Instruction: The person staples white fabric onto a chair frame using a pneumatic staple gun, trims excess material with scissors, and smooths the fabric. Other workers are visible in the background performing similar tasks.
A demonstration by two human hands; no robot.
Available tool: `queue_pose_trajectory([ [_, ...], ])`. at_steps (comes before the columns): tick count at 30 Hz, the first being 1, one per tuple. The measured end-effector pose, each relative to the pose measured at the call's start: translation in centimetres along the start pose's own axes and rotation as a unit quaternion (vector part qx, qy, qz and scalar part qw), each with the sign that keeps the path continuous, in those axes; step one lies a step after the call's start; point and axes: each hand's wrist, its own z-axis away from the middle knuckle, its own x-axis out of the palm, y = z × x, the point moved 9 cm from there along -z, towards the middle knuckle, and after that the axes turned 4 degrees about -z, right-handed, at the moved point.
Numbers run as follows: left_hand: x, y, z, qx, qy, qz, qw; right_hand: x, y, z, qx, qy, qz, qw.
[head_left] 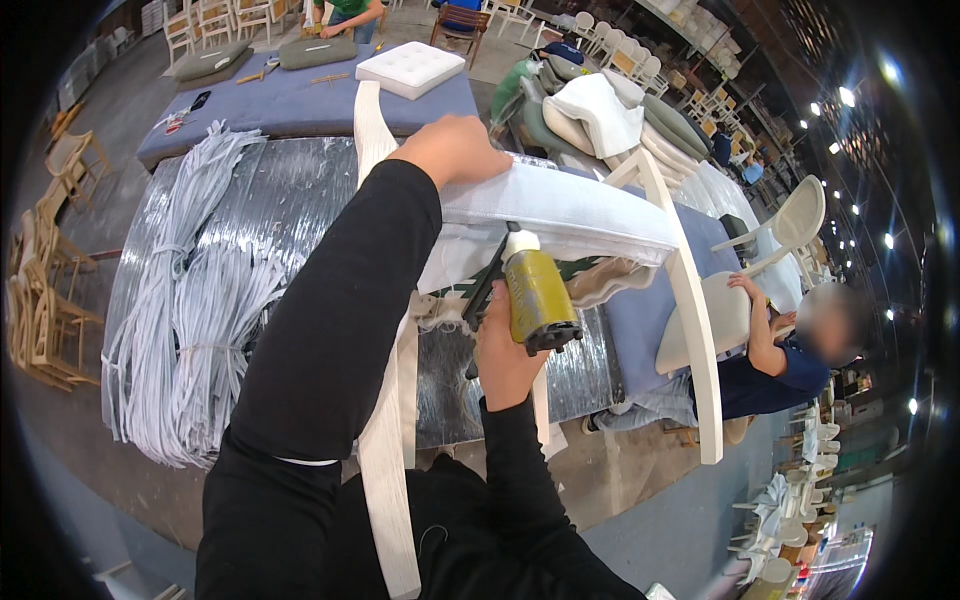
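The long bench (250,190), wrapped in shiny plastic sheeting, runs away from the person, and a white wooden chair frame (690,300) lies tipped across its near right end with the padded seat (560,205) facing up and one leg (385,460) hanging down toward the floor. Bundles of pale cord (190,320) are heaped along the left side of the bench, and a white tufted cushion (410,68) sits on a blue-grey pad at the far end. To the right a seated co-worker in a dark top (775,375) handles another white chair.

By my reckoning the step in hand is fastening the white fabric along the underside edge of the seat. The next move looks to call for keeping the cloth taut and setting the tool's nose square against the seat rail before it is fired.

The left arm, in a black sleeve, reaches far forward over the frame, and the left hand (452,150) lies palm down, pressing on the far edge of the seat cover rather than gripping it. The right hand (505,355) is nearer and lower, clenched round the grip of a yellow-green staple gun (538,295) which stands upright, its head just under the near edge of the seat.
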Motion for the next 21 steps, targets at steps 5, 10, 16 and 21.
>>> queue_pose_trajectory([
  [5, -0.2, -0.1, 0.1, 0.0, 0.008, 0.008, 1.0, 0.9, 0.0, 0.5, -0.005, -0.014, -0.039, 0.999],
  [10, -0.4, 0.0, 0.5, -0.003, 0.016, 0.018, 1.0, 0.9, 0.0, 0.7, 0.012, -0.009, -0.038, 0.999],
  [16, -0.3, 0.5, 0.6, 0.012, 0.018, 0.009, 1.0, 0.5, 0.2, 0.5, -0.005, -0.021, -0.021, 1.0],
  [21, -0.6, 0.4, 0.3, 0.024, 0.003, -0.012, 1.0, 1.2, -0.8, 0.8, 0.0, -0.024, 0.006, 1.0],
])
